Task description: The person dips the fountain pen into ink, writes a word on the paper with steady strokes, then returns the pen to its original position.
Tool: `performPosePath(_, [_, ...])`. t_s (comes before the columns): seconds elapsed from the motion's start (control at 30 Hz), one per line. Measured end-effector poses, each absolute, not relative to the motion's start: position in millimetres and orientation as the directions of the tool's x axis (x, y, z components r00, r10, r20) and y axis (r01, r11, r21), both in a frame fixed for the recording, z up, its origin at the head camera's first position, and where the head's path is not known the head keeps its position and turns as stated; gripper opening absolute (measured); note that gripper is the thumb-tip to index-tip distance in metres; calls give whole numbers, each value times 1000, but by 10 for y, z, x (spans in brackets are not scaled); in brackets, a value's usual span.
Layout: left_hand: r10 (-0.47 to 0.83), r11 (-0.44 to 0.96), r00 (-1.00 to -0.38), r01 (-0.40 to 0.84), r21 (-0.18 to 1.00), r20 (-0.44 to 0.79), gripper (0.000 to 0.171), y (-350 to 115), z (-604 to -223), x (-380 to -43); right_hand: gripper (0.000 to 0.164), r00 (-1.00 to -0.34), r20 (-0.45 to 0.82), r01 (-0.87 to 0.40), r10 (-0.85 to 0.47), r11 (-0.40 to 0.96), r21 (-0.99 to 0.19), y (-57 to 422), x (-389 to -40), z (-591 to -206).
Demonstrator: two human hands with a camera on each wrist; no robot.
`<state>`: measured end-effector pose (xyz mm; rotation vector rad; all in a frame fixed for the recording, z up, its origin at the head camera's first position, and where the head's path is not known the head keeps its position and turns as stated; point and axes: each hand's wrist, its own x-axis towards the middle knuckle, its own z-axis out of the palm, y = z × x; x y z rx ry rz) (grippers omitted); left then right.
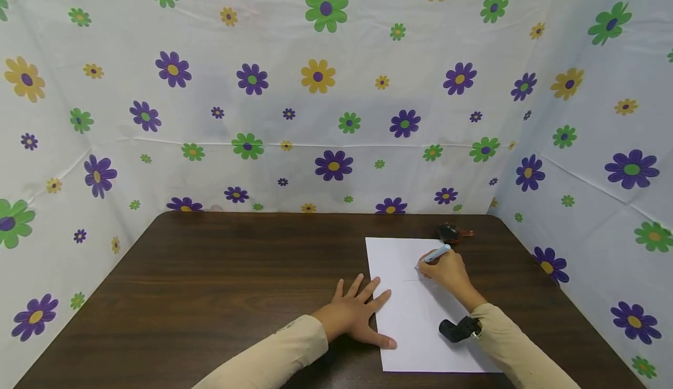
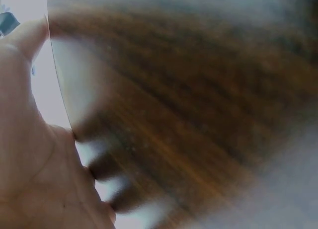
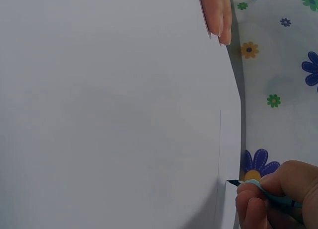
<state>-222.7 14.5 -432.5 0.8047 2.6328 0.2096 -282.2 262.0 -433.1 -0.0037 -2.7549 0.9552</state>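
A white sheet of paper point(image 1: 415, 330) lies at the right side of the table. My right hand point(image 1: 447, 272) pinches a light blue pen point(image 1: 437, 253) over the upper part of the sheet. In the right wrist view the dark pen tip point(image 3: 232, 182) is right at the paper, beside a thin straight line point(image 3: 220, 149) drawn on it. My left hand point(image 1: 357, 313) is spread flat over the sheet's left edge, thumb and fingertips on the paper. Its palm point(image 2: 44, 179) shows in the left wrist view, with nothing held.
The dark brown wooden table point(image 1: 210, 284) extends to the left. Just beyond the sheet's top right corner lies a small dark object with a brown end point(image 1: 451, 233). A black wrist camera point(image 1: 458, 329) sits on the right sleeve. Flowered cloth point(image 1: 284, 97) hangs behind and at both sides.
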Motion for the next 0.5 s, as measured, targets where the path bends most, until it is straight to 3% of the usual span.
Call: performPosePath(0.5, [568,821,-773,512,252,-281,98,147,-4449,-2270,6,-978,199,-64,69,802,-594,2602,-2688,-4306])
